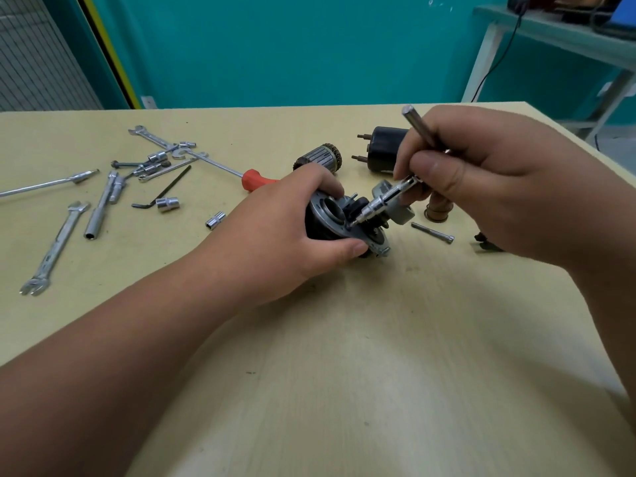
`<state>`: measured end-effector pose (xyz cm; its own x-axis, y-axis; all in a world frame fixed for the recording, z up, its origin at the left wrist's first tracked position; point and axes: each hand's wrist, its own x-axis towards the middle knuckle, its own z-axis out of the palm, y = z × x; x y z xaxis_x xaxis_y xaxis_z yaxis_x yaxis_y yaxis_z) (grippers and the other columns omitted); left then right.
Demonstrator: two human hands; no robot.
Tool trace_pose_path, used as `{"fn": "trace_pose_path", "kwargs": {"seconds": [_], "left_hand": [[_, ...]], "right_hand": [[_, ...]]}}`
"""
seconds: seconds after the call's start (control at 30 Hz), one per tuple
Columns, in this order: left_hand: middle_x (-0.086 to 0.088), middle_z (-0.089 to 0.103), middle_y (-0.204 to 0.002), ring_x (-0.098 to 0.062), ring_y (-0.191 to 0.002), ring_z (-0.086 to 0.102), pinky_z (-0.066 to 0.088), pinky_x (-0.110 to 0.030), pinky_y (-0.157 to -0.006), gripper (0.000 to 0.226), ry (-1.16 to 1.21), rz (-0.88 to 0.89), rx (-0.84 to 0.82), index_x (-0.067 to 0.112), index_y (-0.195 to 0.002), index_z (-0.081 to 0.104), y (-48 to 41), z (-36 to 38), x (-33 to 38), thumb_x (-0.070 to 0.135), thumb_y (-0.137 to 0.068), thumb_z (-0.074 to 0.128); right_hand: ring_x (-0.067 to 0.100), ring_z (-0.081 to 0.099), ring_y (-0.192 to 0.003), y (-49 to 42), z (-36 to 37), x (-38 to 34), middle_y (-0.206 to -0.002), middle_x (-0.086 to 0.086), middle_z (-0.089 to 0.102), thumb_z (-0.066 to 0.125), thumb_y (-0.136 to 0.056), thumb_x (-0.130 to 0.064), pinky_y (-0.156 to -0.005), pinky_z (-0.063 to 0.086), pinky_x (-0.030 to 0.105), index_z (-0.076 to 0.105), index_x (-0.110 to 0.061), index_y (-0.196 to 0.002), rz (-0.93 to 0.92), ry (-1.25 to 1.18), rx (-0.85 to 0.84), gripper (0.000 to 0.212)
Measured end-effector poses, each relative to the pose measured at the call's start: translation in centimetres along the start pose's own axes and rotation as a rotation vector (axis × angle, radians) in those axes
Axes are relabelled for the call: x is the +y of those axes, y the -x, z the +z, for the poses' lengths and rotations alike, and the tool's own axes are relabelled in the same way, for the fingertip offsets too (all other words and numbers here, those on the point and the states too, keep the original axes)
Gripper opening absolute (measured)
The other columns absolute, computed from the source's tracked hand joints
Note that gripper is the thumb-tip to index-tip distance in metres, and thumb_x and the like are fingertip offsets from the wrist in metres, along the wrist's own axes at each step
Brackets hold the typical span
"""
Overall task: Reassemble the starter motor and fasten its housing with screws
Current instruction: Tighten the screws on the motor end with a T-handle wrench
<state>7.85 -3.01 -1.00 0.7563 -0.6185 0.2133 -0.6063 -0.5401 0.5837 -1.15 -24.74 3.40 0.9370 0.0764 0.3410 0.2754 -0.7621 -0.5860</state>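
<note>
The left hand [296, 228] is curling its fingers and thumb round the starter motor housing [339, 223], gripping it between both hands, low over the surface [344, 339]; whether it is resting there cannot be told. The right hand [481, 180] is pinching a slim metal driver [389, 197] between thumb and fingers, the tool slanting down with its tip meeting the housing's grey flange. The housing is showing a black body, a round grey end plate with a central bore, and small studs sticking up. Just below the right hand a long bolt [433, 232] is lying flat, and a copper-coloured part [438, 208] is standing beside it. Beyond the hands an armature [321, 156] and a black cylinder [385, 149] are sitting. Beyond the left hand a red-handled screwdriver [254, 179] is lying, and further left a hex key [165, 192], sockets and wrenches are lying scattered. The surface is looking pale yellow and wood-grained, and a teal wall [292, 46] is rising behind it.
</note>
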Motion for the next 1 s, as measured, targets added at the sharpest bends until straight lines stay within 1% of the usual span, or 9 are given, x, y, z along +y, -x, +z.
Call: {"fn": "trace_pose_path", "kwargs": {"seconds": [0.1,0.17,0.23,0.33,0.5,0.67,0.73,0.9,1.0], "left_hand": [[0.028,0.061,-0.097,0.02,-0.097,0.053,0.043,-0.004,-0.072,0.06,0.015,0.001,0.007,0.044,-0.117,0.055,0.0,0.1,-0.1,0.069,-0.066,0.071],[0.028,0.061,-0.096,0.019,-0.095,0.054,0.042,-0.003,-0.07,0.056,0.011,-0.004,0.009,0.044,-0.116,0.055,0.1,0.2,-0.1,0.067,-0.068,0.074],[0.029,0.061,-0.095,0.021,-0.094,0.054,0.041,-0.002,-0.069,0.055,0.008,-0.011,0.013,0.045,-0.115,0.054,0.1,0.2,0.0,0.067,-0.069,0.075],[0.03,0.057,-0.093,0.024,-0.094,0.051,0.041,-0.001,-0.07,0.058,-0.001,-0.018,0.038,0.044,-0.117,0.055,0.1,0.3,0.2,0.068,-0.067,0.071],[0.03,0.054,-0.092,0.023,-0.103,0.044,0.045,-0.012,-0.073,0.06,-0.079,-0.001,0.051,0.044,-0.118,0.053,0.4,0.6,0.6,0.072,-0.065,0.064],[0.033,0.053,-0.091,0.027,-0.097,0.047,0.04,-0.007,-0.065,0.06,-0.057,-0.012,0.047,0.047,-0.116,0.053,0.2,0.4,0.3,0.073,-0.063,0.067],[0.034,0.054,-0.088,0.027,-0.092,0.049,0.039,-0.001,-0.068,0.06,-0.027,-0.015,0.052,0.047,-0.115,0.054,0.2,0.3,0.3,0.072,-0.063,0.068],[0.038,0.055,-0.09,0.025,-0.093,0.051,0.039,0.001,-0.072,0.058,-0.004,0.004,0.03,0.047,-0.114,0.055,0.0,0.0,0.1,0.071,-0.063,0.071],[0.04,0.056,-0.091,0.025,-0.093,0.052,0.038,0.002,-0.072,0.056,0.002,0.013,0.026,0.047,-0.113,0.055,0.0,0.1,0.0,0.069,-0.065,0.074]], "right_hand": [[0.009,0.069,-0.082,-0.1,0.0,0.2,-0.088,-0.016,0.071,0.048,-0.1,-0.034,-0.068,0.055,0.039,0.066,-0.039,-0.097,0.032,0.024,-0.019,0.019],[0.013,0.068,-0.067,-0.2,0.3,0.5,-0.08,-0.008,0.072,0.049,-0.107,-0.029,-0.062,0.058,0.047,0.067,-0.038,-0.097,0.088,-0.013,0.002,0.022],[0.011,0.061,-0.054,-0.3,0.6,0.4,-0.075,-0.004,0.071,0.046,-0.11,-0.026,-0.052,0.052,0.04,0.066,-0.038,-0.098,0.139,-0.046,0.029,0.026],[0.008,0.053,-0.047,-0.4,0.9,0.4,-0.071,-0.005,0.071,0.045,-0.105,-0.037,-0.049,0.042,0.031,0.065,-0.042,-0.1,0.156,-0.069,0.062,0.021],[0.01,0.045,-0.037,-0.5,0.8,0.7,-0.064,0.004,0.068,0.046,-0.111,-0.03,-0.036,0.035,0.025,0.069,-0.039,-0.1,0.291,-0.189,0.095,0.027],[0.008,0.05,-0.044,-0.4,1.0,0.4,-0.066,0.001,0.068,0.047,-0.11,-0.031,-0.042,0.037,0.025,0.069,-0.036,-0.096,0.258,-0.134,0.084,0.026],[0.006,0.055,-0.05,-0.3,1.0,0.2,-0.069,-0.004,0.068,0.05,-0.108,-0.032,-0.047,0.04,0.023,0.068,-0.035,-0.095,0.211,-0.082,0.076,0.022],[0.008,0.063,-0.068,-0.1,0.9,-0.5,-0.075,-0.009,0.067,0.05,-0.102,-0.033,-0.065,0.05,0.04,0.066,-0.038,-0.101,0.112,-0.058,0.044,0.017],[0.012,0.067,-0.075,0.0,0.8,-0.5,-0.08,-0.006,0.068,0.048,-0.098,-0.04,-0.068,0.057,0.044,0.066,-0.042,-0.109,0.081,-0.079,0.023,0.021]]}}
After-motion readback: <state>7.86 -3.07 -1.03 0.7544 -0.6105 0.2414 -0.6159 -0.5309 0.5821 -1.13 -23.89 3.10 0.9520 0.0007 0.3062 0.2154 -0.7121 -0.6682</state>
